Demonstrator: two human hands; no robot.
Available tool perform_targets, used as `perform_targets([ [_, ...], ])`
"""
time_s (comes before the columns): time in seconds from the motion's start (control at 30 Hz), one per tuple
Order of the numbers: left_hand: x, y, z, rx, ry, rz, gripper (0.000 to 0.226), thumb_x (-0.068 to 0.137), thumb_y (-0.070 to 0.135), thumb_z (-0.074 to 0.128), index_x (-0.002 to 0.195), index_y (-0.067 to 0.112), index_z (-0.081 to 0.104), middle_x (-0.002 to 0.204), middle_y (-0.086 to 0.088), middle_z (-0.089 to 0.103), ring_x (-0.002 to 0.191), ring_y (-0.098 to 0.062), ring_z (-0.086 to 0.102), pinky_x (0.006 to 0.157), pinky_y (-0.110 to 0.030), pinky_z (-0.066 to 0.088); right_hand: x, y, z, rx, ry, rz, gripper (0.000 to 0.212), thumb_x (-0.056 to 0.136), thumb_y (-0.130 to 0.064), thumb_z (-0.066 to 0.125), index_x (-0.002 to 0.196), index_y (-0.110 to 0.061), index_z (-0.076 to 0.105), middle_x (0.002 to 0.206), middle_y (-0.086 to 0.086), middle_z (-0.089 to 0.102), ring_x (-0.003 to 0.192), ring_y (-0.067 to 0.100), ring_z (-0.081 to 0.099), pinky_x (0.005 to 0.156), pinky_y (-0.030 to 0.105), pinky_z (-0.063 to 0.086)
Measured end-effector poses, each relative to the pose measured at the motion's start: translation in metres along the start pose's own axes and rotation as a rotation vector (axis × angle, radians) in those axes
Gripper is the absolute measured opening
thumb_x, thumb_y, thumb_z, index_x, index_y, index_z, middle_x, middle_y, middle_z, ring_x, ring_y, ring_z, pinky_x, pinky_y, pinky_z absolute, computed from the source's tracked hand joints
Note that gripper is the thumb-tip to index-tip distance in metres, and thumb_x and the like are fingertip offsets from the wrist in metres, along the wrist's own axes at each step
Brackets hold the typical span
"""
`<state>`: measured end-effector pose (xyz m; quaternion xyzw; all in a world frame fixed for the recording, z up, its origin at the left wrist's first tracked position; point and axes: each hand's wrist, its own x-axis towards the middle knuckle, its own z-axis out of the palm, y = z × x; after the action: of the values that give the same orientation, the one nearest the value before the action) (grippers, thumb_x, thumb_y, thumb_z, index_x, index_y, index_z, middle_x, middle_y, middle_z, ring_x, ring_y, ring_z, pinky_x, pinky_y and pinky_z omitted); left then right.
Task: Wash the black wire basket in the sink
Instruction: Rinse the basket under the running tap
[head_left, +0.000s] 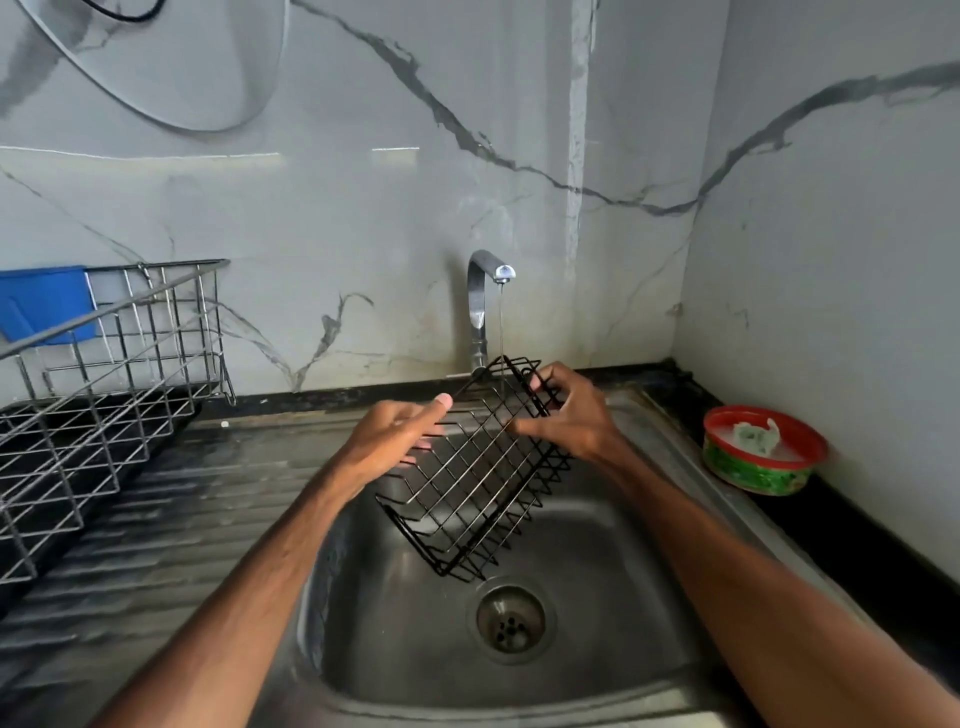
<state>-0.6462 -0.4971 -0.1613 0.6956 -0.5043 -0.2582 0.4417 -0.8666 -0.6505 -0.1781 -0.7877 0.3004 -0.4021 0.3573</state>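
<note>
A black wire basket (475, 478) hangs tilted over the steel sink (597, 561), its upper end under a thin stream of water from the tap (480, 291). My right hand (569, 413) grips the basket's upper right rim with curled fingers. On the left side my left hand (400, 434) lies against the wires, its fingers straight behind the mesh and the thumb stretched along the top edge. The basket's lower end hangs just above the drain (510, 618).
A metal dish rack (104, 395) with a blue board (44, 301) stands on the ribbed drainboard at the left. A red-rimmed green tub (763, 452) of soap with a scrubber sits on the black counter at the right. Marble walls close in behind and at the right.
</note>
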Motion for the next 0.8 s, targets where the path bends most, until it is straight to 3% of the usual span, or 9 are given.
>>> perform_targets([
  [0.07, 0.004, 0.009, 0.006, 0.060, -0.032, 0.015, 0.080, 0.075, 0.083, 0.066, 0.114, 0.015, 0.074, 0.106, -0.005, 0.077, 0.097, -0.021, 0.075, 0.082, -0.035, 0.062, 0.000, 0.002, 0.008, 0.016, -0.018, -0.001, 0.061, 0.053, -0.032, 0.096, 0.102, -0.023, 0.060, 0.105, -0.007, 0.060, 0.101, 0.016, 0.059, 0.090, 0.038, 0.055],
  [0.1, 0.007, 0.013, 0.011, 0.086, -0.036, 0.026, 0.084, 0.072, 0.081, 0.072, 0.113, 0.008, 0.073, 0.101, -0.010, 0.076, 0.089, -0.023, 0.074, 0.078, -0.033, 0.059, 0.002, 0.003, 0.011, 0.012, -0.023, 0.002, 0.064, 0.051, -0.030, 0.098, 0.102, -0.024, 0.060, 0.106, -0.008, 0.059, 0.102, 0.016, 0.059, 0.093, 0.037, 0.054],
  [0.2, 0.012, 0.018, 0.023, 0.140, -0.001, 0.033, 0.065, 0.069, 0.064, 0.087, 0.101, 0.010, 0.070, 0.084, 0.003, 0.072, 0.076, -0.014, 0.065, 0.074, -0.033, 0.056, 0.003, -0.004, 0.020, -0.064, -0.092, -0.009, 0.073, 0.054, -0.018, 0.098, 0.113, -0.021, 0.054, 0.116, -0.006, 0.057, 0.110, 0.014, 0.055, 0.090, 0.014, 0.045],
  [0.3, 0.015, 0.018, 0.026, 0.180, 0.075, 0.053, 0.049, 0.069, 0.055, 0.091, 0.097, 0.022, 0.067, 0.094, 0.011, 0.071, 0.090, -0.009, 0.068, 0.084, -0.032, 0.057, 0.001, -0.012, 0.027, -0.106, -0.118, 0.018, 0.092, 0.052, -0.023, 0.098, 0.124, -0.033, 0.042, 0.126, -0.012, 0.051, 0.120, 0.014, 0.052, 0.098, 0.024, 0.048],
  [0.4, 0.014, 0.018, 0.024, 0.205, 0.106, 0.098, 0.058, 0.069, 0.053, 0.091, 0.115, 0.029, 0.064, 0.109, 0.019, 0.064, 0.100, -0.005, 0.061, 0.079, -0.015, 0.043, -0.001, -0.017, 0.032, -0.068, -0.100, 0.062, 0.111, 0.048, -0.021, 0.100, 0.134, -0.042, 0.032, 0.129, -0.012, 0.051, 0.124, 0.017, 0.052, 0.101, 0.037, 0.052],
  [0.47, 0.015, 0.017, 0.025, 0.213, 0.124, 0.117, 0.080, 0.069, 0.051, 0.091, 0.137, 0.020, 0.060, 0.124, 0.011, 0.064, 0.110, -0.006, 0.056, 0.092, -0.018, 0.040, -0.002, -0.021, 0.033, -0.051, -0.087, 0.089, 0.124, 0.045, -0.020, 0.101, 0.141, -0.046, 0.026, 0.136, -0.007, 0.052, 0.129, 0.019, 0.050, 0.102, 0.042, 0.053],
  [0.6, 0.017, 0.020, 0.024, 0.219, 0.112, 0.104, 0.108, 0.062, 0.058, 0.092, 0.150, 0.013, 0.050, 0.139, 0.004, 0.064, 0.114, -0.010, 0.063, 0.094, -0.024, 0.045, -0.005, -0.027, 0.029, -0.104, -0.077, 0.085, 0.134, 0.047, -0.016, 0.101, 0.150, -0.045, 0.021, 0.148, -0.006, 0.049, 0.138, 0.019, 0.044, 0.108, 0.041, 0.049],
  [0.7, 0.017, 0.021, 0.027, 0.258, 0.078, 0.114, 0.103, 0.070, 0.042, 0.091, 0.155, 0.013, 0.041, 0.141, 0.001, 0.060, 0.113, -0.013, 0.064, 0.090, -0.025, 0.053, -0.010, -0.032, 0.026, -0.159, -0.070, 0.034, 0.132, 0.051, -0.015, 0.100, 0.155, -0.038, 0.022, 0.154, -0.006, 0.041, 0.140, 0.019, 0.040, 0.108, 0.032, 0.045],
  [0.8, 0.016, 0.019, 0.031, 0.282, 0.124, 0.153, 0.092, 0.071, 0.034, 0.090, 0.150, 0.018, 0.046, 0.131, 0.005, 0.058, 0.105, -0.008, 0.061, 0.075, -0.016, 0.051, -0.012, -0.036, 0.023, -0.251, -0.076, -0.037, 0.127, 0.055, -0.017, 0.098, 0.157, -0.030, 0.023, 0.150, -0.005, 0.041, 0.134, 0.016, 0.042, 0.105, 0.027, 0.044],
])
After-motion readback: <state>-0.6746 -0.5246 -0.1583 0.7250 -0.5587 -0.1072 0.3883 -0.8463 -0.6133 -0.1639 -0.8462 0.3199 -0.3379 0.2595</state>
